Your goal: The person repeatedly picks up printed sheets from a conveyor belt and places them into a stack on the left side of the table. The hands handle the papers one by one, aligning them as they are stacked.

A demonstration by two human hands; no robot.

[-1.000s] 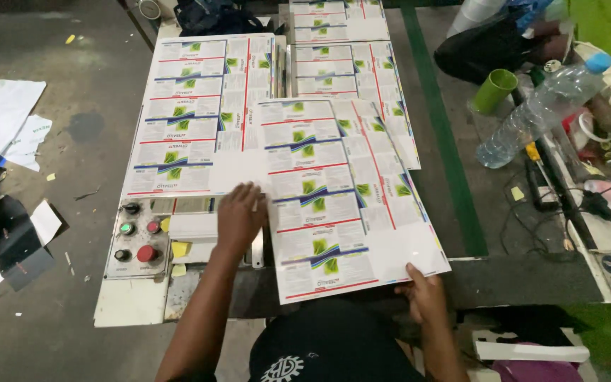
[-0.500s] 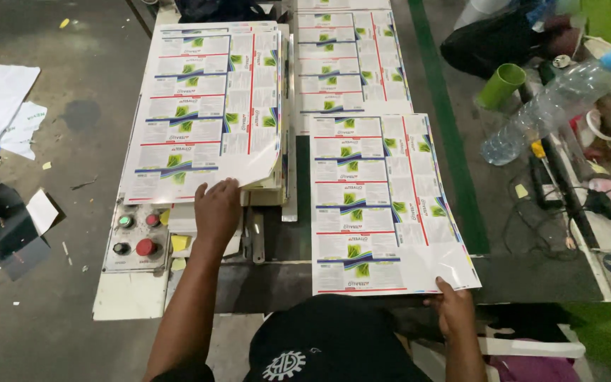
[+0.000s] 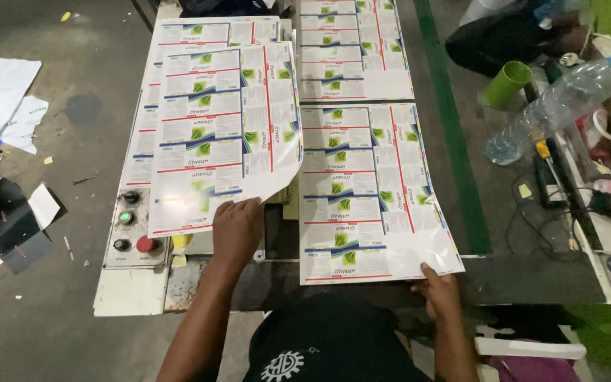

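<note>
While the left hand point(image 3: 237, 230) pinches the near edge of a printed label sheet point(image 3: 224, 134), that sheet sits lifted and a bit curled over the left-hand stack point(image 3: 143, 152), so my read is it's mid-transfer, being laid onto that pile. The right hand point(image 3: 438, 293) presses flat on the near corner of the other printed sheet point(image 3: 373, 191), fingers spread on the paper rather than closed around it. I'd say the next bit calls for squaring the lifted sheet's edges to the stack under it before letting go.

Just left of the left hand is a control panel point(image 3: 130, 226) with green, red and black buttons. Beyond the right-hand sheet lies another sheet point(image 3: 355, 49), cut off at the top. Far right, a clear plastic bottle point(image 3: 556, 106) and a green cup point(image 3: 505, 83) sit in clutter that's hard to make out. The thumb under the lifted sheet is hidden.
</note>
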